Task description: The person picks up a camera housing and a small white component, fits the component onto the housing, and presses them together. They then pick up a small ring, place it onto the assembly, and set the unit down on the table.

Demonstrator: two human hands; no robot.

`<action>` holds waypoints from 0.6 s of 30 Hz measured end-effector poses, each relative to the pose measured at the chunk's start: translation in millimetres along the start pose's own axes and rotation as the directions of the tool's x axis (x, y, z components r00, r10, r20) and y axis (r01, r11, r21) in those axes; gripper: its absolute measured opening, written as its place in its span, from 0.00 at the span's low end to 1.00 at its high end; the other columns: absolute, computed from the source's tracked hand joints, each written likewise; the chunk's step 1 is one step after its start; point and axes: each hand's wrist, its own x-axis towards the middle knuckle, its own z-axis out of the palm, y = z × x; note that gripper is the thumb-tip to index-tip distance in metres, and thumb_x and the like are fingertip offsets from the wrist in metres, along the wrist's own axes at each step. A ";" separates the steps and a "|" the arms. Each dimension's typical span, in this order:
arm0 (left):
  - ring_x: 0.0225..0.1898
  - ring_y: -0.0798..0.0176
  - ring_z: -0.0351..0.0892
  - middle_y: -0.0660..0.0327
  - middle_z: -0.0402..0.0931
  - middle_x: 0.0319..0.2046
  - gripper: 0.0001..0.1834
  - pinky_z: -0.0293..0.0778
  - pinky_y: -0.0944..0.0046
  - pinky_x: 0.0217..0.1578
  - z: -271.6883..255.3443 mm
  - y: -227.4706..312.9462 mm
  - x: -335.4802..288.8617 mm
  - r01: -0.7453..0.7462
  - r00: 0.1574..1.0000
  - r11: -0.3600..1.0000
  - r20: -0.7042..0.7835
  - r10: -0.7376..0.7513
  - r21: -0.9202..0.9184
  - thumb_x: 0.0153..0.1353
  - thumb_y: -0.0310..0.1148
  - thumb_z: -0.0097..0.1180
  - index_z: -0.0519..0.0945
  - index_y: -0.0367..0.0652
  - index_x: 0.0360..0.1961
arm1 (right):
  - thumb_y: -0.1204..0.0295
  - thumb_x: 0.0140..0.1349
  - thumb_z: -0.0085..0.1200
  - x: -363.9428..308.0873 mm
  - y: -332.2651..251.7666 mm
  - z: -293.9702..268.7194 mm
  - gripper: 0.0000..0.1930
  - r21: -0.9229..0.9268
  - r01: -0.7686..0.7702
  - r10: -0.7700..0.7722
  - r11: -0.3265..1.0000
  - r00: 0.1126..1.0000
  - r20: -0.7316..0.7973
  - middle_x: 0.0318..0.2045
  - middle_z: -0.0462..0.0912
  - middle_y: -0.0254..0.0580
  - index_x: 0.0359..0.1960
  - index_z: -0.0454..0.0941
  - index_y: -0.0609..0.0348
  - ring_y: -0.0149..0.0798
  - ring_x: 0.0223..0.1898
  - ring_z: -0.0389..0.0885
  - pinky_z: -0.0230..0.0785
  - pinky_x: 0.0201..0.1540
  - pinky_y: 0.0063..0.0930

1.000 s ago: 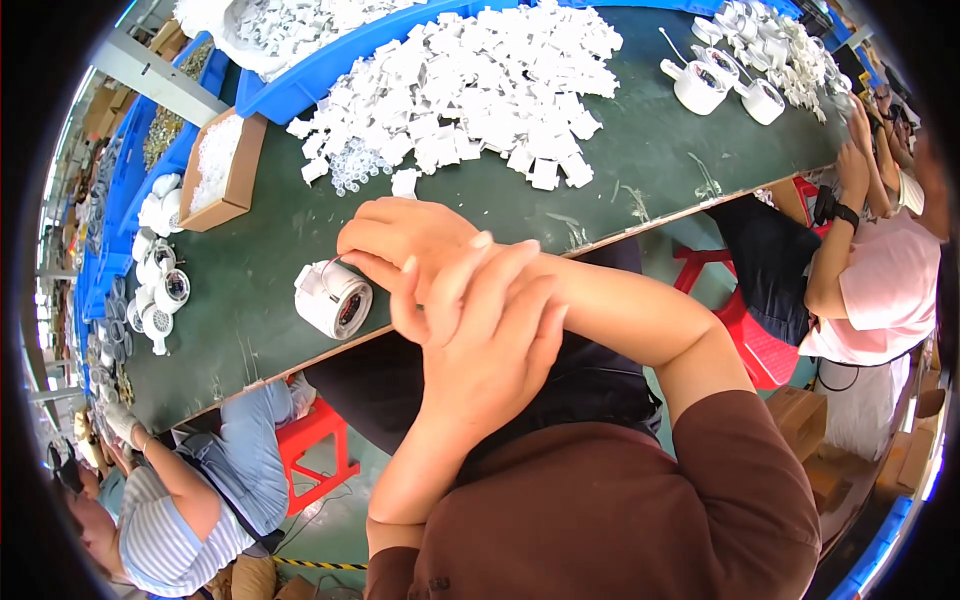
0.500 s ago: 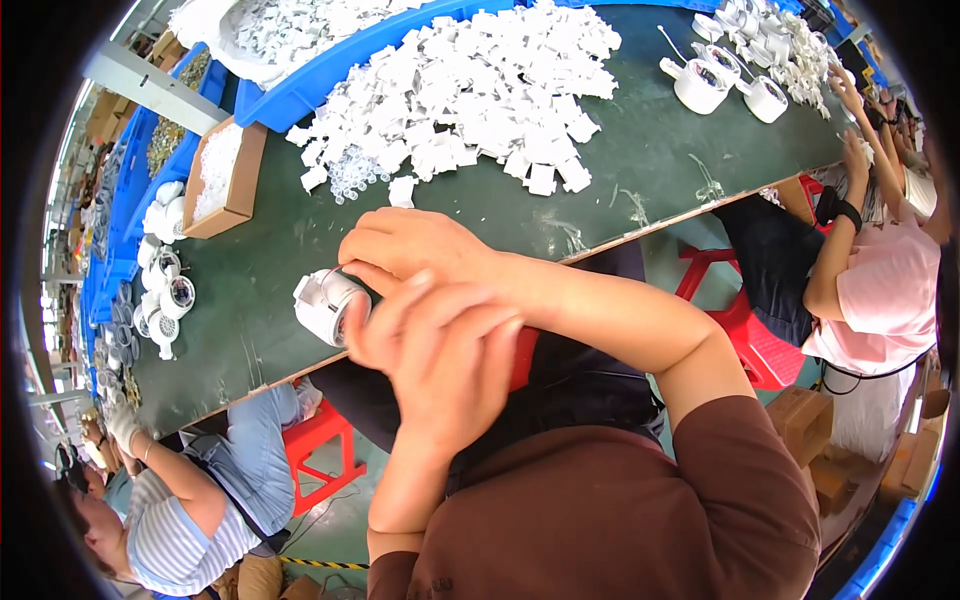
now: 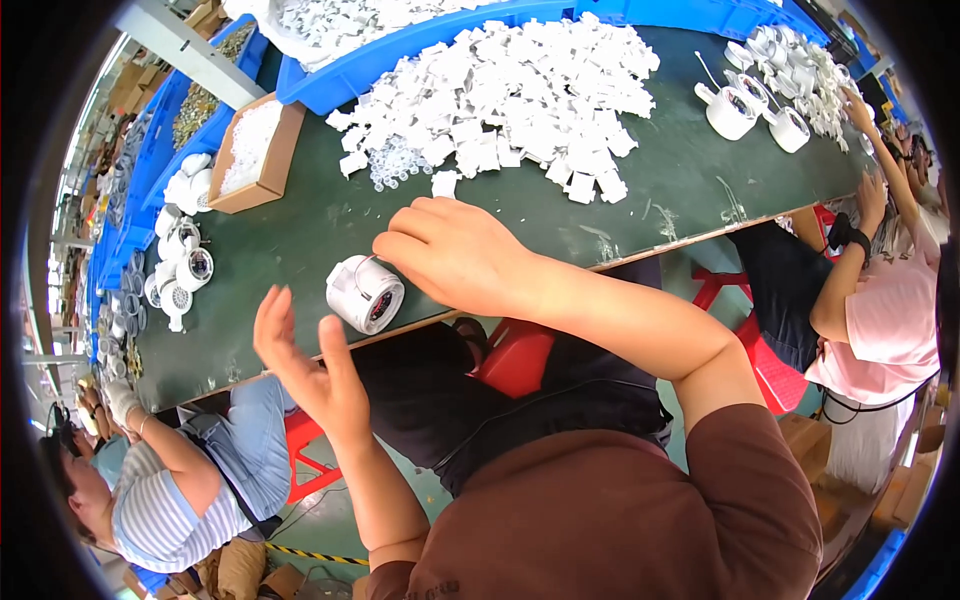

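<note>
A white round housing (image 3: 352, 290) lies tilted near the front edge of the green table, its open end with dark and red parts inside turned toward me. My right hand (image 3: 455, 252) is closed beside its upper right, and a thin wire (image 3: 368, 264) runs from the housing to those fingertips. What else they pinch is hidden. To the housing's lower left, my left hand (image 3: 312, 368) hangs open over the table edge, thumb and fingers apart, touching nothing. Beyond my right hand a single white plastic piece (image 3: 444, 184) lies next to small clear caps (image 3: 398, 163).
A big heap of white plastic pieces (image 3: 520, 100) covers the table's middle, before a blue bin (image 3: 325, 88). At left stand a cardboard box (image 3: 283, 160) and several white housings (image 3: 176, 297). More housings (image 3: 731, 113) sit far right. Co-workers sit on both sides.
My left hand has moved left and down, away from the right hand, and its fingers have spread. The housing, earlier partly covered by my hands, now shows its open end.
</note>
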 end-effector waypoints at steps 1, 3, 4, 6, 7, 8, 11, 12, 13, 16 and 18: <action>0.69 0.50 0.62 0.49 0.65 0.66 0.29 0.57 0.50 0.70 -1.6 -5.0 3.0 0.022 0.993 0.998 0.116 -0.015 -0.063 0.67 0.27 0.57 0.66 0.36 0.68 | 0.76 0.59 0.60 0.9 -0.8 -1.4 0.06 -0.040 0.022 -0.021 0.999 0.999 0.031 0.31 0.77 0.38 0.38 0.79 0.57 0.45 0.35 0.79 0.72 0.38 0.37; 0.69 0.51 0.63 0.49 0.66 0.66 0.30 0.57 0.51 0.70 2.9 -6.7 5.5 0.035 0.983 0.996 0.181 -0.020 -0.080 0.66 0.28 0.57 0.66 0.35 0.68 | 0.76 0.59 0.60 0.0 -1.5 -2.0 0.06 -0.045 0.035 -0.033 0.998 0.998 0.048 0.31 0.78 0.38 0.38 0.79 0.57 0.45 0.35 0.79 0.72 0.38 0.38; 0.69 0.51 0.63 0.49 0.66 0.66 0.30 0.57 0.51 0.70 5.4 -6.0 7.3 0.049 0.968 0.994 0.251 -0.024 -0.093 0.66 0.28 0.57 0.65 0.35 0.69 | 0.76 0.59 0.60 0.7 -2.0 -2.6 0.06 -0.047 0.042 -0.039 0.998 0.997 0.064 0.31 0.78 0.38 0.38 0.79 0.57 0.45 0.35 0.79 0.72 0.39 0.38; 0.68 0.50 0.65 0.48 0.66 0.65 0.30 0.60 0.52 0.68 8.8 -2.2 10.1 0.122 0.959 0.981 0.273 -0.077 -0.153 0.65 0.28 0.57 0.66 0.33 0.67 | 0.75 0.60 0.60 2.4 -2.2 -5.0 0.06 -0.005 0.020 -0.020 1.000 0.999 0.045 0.32 0.78 0.38 0.38 0.80 0.56 0.45 0.35 0.79 0.73 0.38 0.38; 0.67 0.50 0.66 0.48 0.66 0.65 0.29 0.62 0.52 0.67 9.5 -1.4 11.7 0.113 0.939 0.983 0.340 -0.058 -0.144 0.65 0.28 0.57 0.67 0.33 0.66 | 0.75 0.60 0.61 3.9 -2.2 -7.2 0.06 0.039 -0.006 0.005 0.999 1.000 0.028 0.32 0.78 0.39 0.38 0.80 0.56 0.45 0.35 0.79 0.73 0.37 0.39; 0.66 0.50 0.67 0.47 0.67 0.65 0.28 0.63 0.52 0.65 11.3 0.9 13.9 0.103 0.913 0.985 0.407 -0.039 -0.136 0.65 0.28 0.57 0.69 0.33 0.65 | 0.75 0.60 0.61 4.9 -1.9 -10.3 0.06 0.035 -0.006 0.005 0.999 0.999 0.031 0.32 0.78 0.39 0.38 0.80 0.56 0.45 0.35 0.79 0.73 0.37 0.39; 0.63 0.46 0.69 0.46 0.68 0.63 0.26 0.65 0.53 0.63 21.9 12.9 15.4 -0.013 0.922 0.997 0.385 0.041 -0.075 0.64 0.28 0.57 0.71 0.34 0.63 | 0.75 0.61 0.62 8.1 -3.1 -21.9 0.05 0.141 -0.098 0.097 0.985 0.995 0.019 0.33 0.80 0.39 0.39 0.82 0.56 0.44 0.34 0.80 0.74 0.35 0.37; 0.62 0.45 0.69 0.45 0.68 0.62 0.25 0.66 0.52 0.62 23.9 16.4 14.9 -0.024 0.927 0.999 0.374 0.037 -0.038 0.64 0.28 0.57 0.71 0.35 0.62 | 0.75 0.62 0.62 8.4 -1.8 -25.6 0.05 0.186 -0.136 0.133 0.973 0.991 0.027 0.33 0.81 0.39 0.39 0.82 0.56 0.43 0.34 0.81 0.74 0.35 0.35; 0.58 0.45 0.70 0.46 0.69 0.60 0.24 0.67 0.51 0.59 28.0 20.4 16.0 -0.026 0.931 0.999 0.364 0.038 -0.038 0.64 0.27 0.56 0.71 0.35 0.61 | 0.75 0.63 0.62 8.1 0.6 -30.2 0.05 0.225 -0.178 0.175 0.958 0.984 0.036 0.33 0.81 0.39 0.40 0.83 0.57 0.41 0.33 0.81 0.74 0.34 0.33; 0.53 0.46 0.71 0.48 0.70 0.58 0.23 0.67 0.51 0.57 35.9 22.2 16.3 -0.119 0.927 0.992 0.362 0.097 0.038 0.62 0.25 0.55 0.72 0.36 0.59 | 0.75 0.64 0.62 5.4 -0.1 -45.2 0.05 0.287 -0.319 0.291 0.903 0.947 0.135 0.33 0.82 0.38 0.41 0.83 0.58 0.38 0.32 0.81 0.73 0.34 0.30; 0.52 0.46 0.71 0.48 0.70 0.56 0.22 0.67 0.51 0.56 41.0 26.5 17.8 -0.127 0.927 0.991 0.359 0.104 0.040 0.61 0.25 0.54 0.73 0.36 0.57 | 0.76 0.64 0.62 2.8 -1.2 -48.3 0.05 0.315 -0.375 0.340 0.872 0.927 0.160 0.33 0.82 0.38 0.41 0.83 0.58 0.36 0.32 0.80 0.73 0.34 0.29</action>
